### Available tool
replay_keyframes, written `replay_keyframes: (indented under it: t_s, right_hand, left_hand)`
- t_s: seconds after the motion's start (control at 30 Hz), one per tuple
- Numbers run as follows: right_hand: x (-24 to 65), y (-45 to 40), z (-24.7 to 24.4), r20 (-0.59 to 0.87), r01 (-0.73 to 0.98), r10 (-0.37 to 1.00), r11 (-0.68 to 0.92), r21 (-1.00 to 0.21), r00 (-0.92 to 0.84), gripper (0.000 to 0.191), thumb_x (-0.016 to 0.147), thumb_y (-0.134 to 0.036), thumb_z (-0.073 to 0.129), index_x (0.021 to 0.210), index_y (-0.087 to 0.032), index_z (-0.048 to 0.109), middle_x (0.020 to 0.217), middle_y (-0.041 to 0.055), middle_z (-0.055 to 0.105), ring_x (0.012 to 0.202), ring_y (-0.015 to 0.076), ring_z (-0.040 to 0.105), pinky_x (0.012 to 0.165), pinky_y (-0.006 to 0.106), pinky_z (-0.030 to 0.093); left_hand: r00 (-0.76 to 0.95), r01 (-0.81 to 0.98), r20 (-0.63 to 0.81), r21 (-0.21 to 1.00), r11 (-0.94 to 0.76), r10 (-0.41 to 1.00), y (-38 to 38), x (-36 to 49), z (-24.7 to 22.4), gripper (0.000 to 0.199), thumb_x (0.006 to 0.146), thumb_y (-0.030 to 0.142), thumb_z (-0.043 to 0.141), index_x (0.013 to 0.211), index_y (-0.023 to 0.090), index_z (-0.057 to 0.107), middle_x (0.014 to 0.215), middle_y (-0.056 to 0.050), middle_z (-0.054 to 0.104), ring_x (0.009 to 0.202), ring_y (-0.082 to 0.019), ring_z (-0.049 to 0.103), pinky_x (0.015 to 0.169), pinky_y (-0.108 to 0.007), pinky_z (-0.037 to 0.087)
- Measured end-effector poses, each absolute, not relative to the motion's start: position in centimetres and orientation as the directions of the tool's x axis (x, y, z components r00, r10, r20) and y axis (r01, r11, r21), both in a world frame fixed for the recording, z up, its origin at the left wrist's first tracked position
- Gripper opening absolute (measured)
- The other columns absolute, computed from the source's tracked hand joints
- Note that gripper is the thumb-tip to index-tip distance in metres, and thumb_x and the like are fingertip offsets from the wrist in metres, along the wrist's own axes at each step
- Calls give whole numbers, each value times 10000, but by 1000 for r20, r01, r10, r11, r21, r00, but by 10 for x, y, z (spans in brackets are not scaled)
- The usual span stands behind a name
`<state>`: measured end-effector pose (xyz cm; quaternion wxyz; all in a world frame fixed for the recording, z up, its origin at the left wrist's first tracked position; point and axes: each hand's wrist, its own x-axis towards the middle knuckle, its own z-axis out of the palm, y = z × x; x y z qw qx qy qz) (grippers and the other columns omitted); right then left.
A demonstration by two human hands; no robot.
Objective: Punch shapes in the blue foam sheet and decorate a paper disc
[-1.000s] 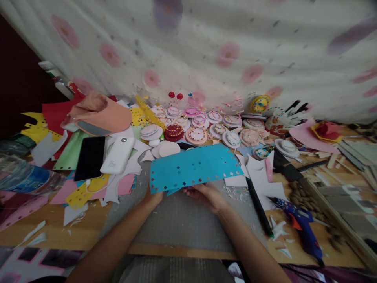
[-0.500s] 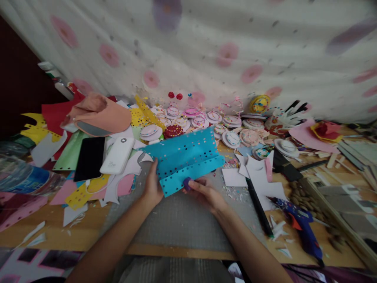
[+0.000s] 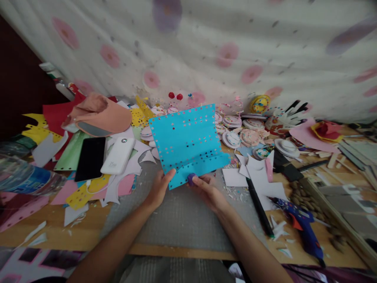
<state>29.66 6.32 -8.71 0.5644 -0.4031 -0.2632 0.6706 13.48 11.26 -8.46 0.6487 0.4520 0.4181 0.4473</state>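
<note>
A blue sheet of paper (image 3: 185, 137), dotted with small punched holes, is held up tilted over the grey cutting mat (image 3: 188, 220). My left hand (image 3: 160, 188) grips its lower left corner, thumb on the front and fingers behind. At the lower edge, my right hand (image 3: 210, 192) is closed on a small purple craft hole punch (image 3: 191, 179), with the thumb against it. The punch sits at the paper's border; its underside is hidden by my fingers. A crease runs across the lower part of the sheet.
Left lie a phone (image 3: 90, 159), a white power bank (image 3: 118, 156), paper scraps, a peach visor cap (image 3: 100, 114) and a water bottle (image 3: 26, 177). Small decorated paper hats (image 3: 232, 138) line the back. To the right are a black pen (image 3: 259, 208) and a blue glue gun (image 3: 304, 224).
The blue paper has been tilted up to face me more, its top edge higher. My left hand has shifted right along with it, and the purple punch moved slightly right and up.
</note>
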Motion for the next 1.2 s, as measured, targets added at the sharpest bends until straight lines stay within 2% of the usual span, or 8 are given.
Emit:
replay_keyframes:
  t_s: [0.13, 0.23, 0.33, 0.47, 0.6, 0.87, 0.97, 1.2]
  right_hand:
    - [296, 63, -85, -243, -528, 970, -218, -821, -23, 296, 643, -403, 836, 804, -171, 749, 801, 43, 723, 734, 160, 625, 766, 301, 474]
    - [295, 64, -87, -225, -547, 972, -227, -806, -71, 286, 670, -389, 823, 858, -187, 752, 837, 34, 725, 764, 150, 626, 780, 287, 473]
    - [295, 63, -89, -251, -579, 963, -260, -772, -98, 258, 686, -369, 817, 875, -205, 753, 905, 27, 728, 804, 140, 631, 775, 265, 487]
    - [294, 62, -90, -287, -621, 953, -282, -732, -96, 239, 695, -346, 813, 893, -230, 747, 989, 19, 721, 852, 143, 640, 749, 256, 514]
    - [296, 61, -94, -290, -645, 950, -291, -707, -111, 169, 699, -318, 815, 787, -195, 740, 892, 21, 725, 789, 126, 640, 730, 239, 524]
    - [298, 62, -95, -364, -660, 923, -352, -664, -125, 226, 644, -271, 853, 813, -194, 724, 873, 20, 719, 755, 126, 635, 682, 236, 539]
    - [297, 62, -91, -362, -665, 924, -347, -662, -122, 269, 612, -279, 871, 825, -216, 721, 860, 4, 712, 741, 124, 624, 656, 233, 530]
    - [293, 60, -87, -281, -653, 951, -293, -698, -126, 258, 617, -327, 862, 795, -190, 736, 771, 14, 689, 661, 120, 577, 635, 244, 486]
  left_hand:
    - [274, -78, -102, 989, 128, 956, 107, 134, -77, 358, 639, 518, 717, 637, 165, 655, 639, -20, 667, 647, -184, 613, 648, -279, 495]
    - [244, 20, -107, 994, 106, 964, 103, 137, -69, 341, 674, 417, 731, 508, 174, 558, 479, 32, 540, 484, -116, 487, 527, -236, 407]
    - [220, 73, -99, 994, 85, 970, 102, 139, -66, 386, 715, 409, 692, 472, 181, 496, 431, 46, 471, 441, -97, 424, 481, -230, 341]
    - [237, 87, -84, 994, 65, 968, 104, 140, -68, 385, 723, 431, 667, 486, 185, 487, 443, 46, 473, 448, -98, 426, 483, -232, 342]
    - [263, 81, -77, 995, 58, 962, 105, 139, -69, 395, 729, 451, 655, 489, 191, 480, 436, 48, 464, 440, -100, 423, 471, -233, 345]
    - [313, 63, -69, 997, 52, 947, 106, 135, -64, 365, 749, 415, 682, 495, 199, 531, 440, 41, 488, 438, -116, 442, 456, -243, 346]
    - [331, 47, -67, 997, 54, 941, 106, 134, -62, 340, 747, 413, 695, 510, 201, 574, 445, 35, 518, 445, -128, 474, 479, -255, 392]
    - [366, 20, -80, 997, 79, 927, 106, 133, -62, 182, 741, 372, 717, 815, 208, 740, 771, -27, 744, 702, -215, 679, 713, -340, 544]
